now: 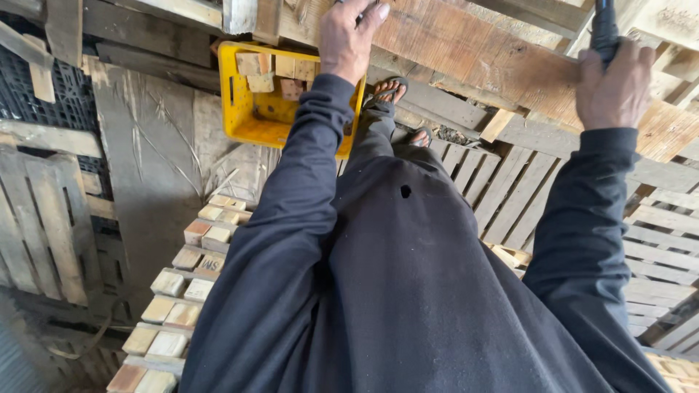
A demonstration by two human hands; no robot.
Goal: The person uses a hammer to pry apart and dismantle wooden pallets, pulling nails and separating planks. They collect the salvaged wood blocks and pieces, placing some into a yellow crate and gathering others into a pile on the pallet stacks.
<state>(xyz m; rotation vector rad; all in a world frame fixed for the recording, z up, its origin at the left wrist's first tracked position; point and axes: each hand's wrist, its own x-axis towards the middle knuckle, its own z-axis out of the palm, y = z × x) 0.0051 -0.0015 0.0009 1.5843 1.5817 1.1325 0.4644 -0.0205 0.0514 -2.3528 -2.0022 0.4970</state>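
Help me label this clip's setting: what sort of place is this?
Probably a pallet workshop or timber yard. Wooden pallets cover the ground, cut wood blocks lie stacked in rows, and a yellow crate holds more blocks. The left hand rests on a plank.

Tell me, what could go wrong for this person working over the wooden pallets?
The left hand rests flat on the rough wooden plank, so splinters seem likely. The right hand grips a black tool handle above feet in open sandals; a slip could hurt bare toes. The slatted pallets underfoot may catch a sandal.
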